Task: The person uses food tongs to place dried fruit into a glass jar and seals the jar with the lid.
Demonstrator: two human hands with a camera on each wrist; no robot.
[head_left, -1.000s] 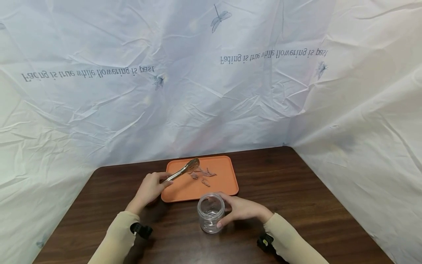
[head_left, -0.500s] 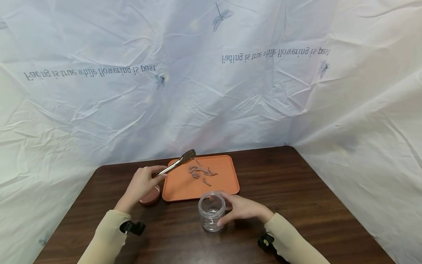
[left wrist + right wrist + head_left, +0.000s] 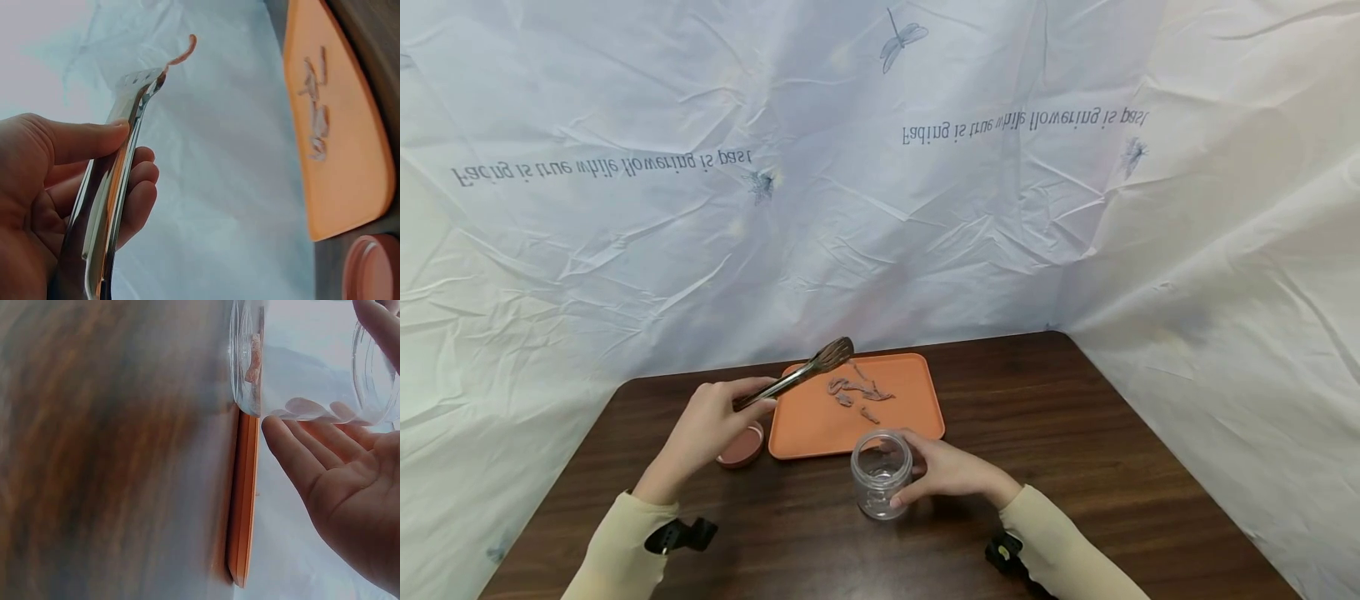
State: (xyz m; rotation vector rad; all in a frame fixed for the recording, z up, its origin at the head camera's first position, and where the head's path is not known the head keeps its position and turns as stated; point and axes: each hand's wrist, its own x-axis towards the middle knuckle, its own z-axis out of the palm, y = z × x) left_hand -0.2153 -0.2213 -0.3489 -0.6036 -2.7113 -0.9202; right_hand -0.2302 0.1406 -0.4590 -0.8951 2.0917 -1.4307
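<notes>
— So, where are the tongs (image 3: 806, 369) held?
— Above the left part of the tray (image 3: 816, 435). They are clasped by the left hand (image 3: 698, 432), thumb laid on one arm and fingers curled beneath, presumably so that the thin strip (image 3: 182, 59) is pinched firmly at the tips.
— And the jar (image 3: 872, 498)?
— It is grasped round its wall by the right hand (image 3: 957, 477), just at the tray's near edge; its mouth is turned upward, likely so that the glass is steadied and the opening left uncovered.
— What of the lid (image 3: 741, 447)?
— It is laid on the table (image 3: 1037, 400) just left of the tray, perhaps to be out of the way.
— And how many are counted?
— Two hands, one pair of tongs, one jar, one tray, one lid. One strip is gripped; at least one piece (image 3: 254, 361) is seen inside the jar. Several scraps (image 3: 852, 387) are scattered on the tray, too overlapped to be numbered surely.
</notes>
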